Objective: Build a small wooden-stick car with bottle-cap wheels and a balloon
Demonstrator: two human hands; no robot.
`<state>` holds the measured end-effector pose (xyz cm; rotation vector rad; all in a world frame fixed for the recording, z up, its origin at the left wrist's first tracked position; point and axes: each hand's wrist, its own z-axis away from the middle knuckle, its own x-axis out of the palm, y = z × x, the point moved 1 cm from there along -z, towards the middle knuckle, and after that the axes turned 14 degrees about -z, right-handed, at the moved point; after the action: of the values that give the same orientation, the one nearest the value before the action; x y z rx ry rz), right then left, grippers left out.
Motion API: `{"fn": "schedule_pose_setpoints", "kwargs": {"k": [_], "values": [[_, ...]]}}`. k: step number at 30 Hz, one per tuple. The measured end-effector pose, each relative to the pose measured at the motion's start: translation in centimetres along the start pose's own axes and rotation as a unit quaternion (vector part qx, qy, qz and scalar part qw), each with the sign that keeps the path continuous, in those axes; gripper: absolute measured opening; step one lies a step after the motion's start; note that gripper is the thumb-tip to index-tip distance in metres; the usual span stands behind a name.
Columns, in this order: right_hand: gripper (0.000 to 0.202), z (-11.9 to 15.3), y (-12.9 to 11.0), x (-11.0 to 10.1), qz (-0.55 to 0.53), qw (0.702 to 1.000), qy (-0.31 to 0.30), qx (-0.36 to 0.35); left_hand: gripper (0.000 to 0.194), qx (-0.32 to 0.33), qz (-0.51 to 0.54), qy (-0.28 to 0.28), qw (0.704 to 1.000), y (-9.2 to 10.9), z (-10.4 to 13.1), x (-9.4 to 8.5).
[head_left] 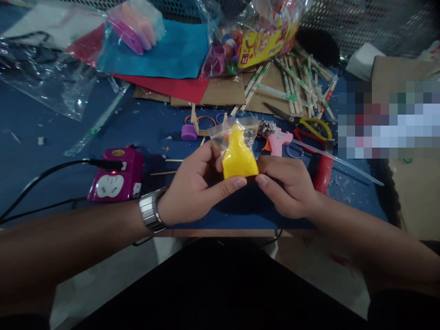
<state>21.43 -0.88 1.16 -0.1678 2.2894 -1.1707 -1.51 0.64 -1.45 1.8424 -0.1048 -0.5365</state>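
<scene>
Between my two hands is a small clear plastic bag of yellow modelling clay [239, 158], held above the blue table with its see-through top edge pointing away from me. My left hand [197, 185] grips it from the left, thumb along the bottom edge and fingers behind. At the lower right corner, the thumb and bent forefinger of my right hand [287, 185] pinch the bag. Just beyond it lie a pink glue gun [278, 141], a purple cap-like piece [189, 132] and a small frame of wooden sticks [195, 120], partly hidden by the bag and hand.
A magenta power socket box [117, 176] with a black cable sits at left. Scissors [314, 126] and a red cylinder [323, 174] lie right. Farther back are wooden sticks [292, 87], coloured sheets [172, 50] and a printed yellow bag [266, 46]. Cardboard [412, 192] stands far right.
</scene>
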Motion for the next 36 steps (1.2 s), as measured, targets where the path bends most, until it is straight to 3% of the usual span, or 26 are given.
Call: {"fn": "schedule_pose_setpoints", "kwargs": {"k": [15, 21, 28, 36], "values": [[0.032, -0.1, -0.5, -0.3, -0.018, 0.998, 0.047, 0.046, 0.044, 0.002, 0.004, -0.001, 1.0, 0.0, 0.1, 0.3], [0.024, -0.1, 0.0, -0.2, -0.07, 0.997, 0.018, 0.035, 0.043, 0.0, 0.011, 0.001, 1.0, 0.0, 0.0, 0.1], [0.023, 0.0, -0.4, -0.1, 0.003, 1.0, 0.019, 0.017, 0.042, 0.007, 0.007, -0.002, 1.0, 0.0, -0.1, 0.2], [0.027, 0.0, -0.4, -0.1, -0.005, 1.0, -0.005, -0.014, 0.033, -0.012, 0.14, -0.067, 0.988, 0.8, 0.0, 0.3]]}}
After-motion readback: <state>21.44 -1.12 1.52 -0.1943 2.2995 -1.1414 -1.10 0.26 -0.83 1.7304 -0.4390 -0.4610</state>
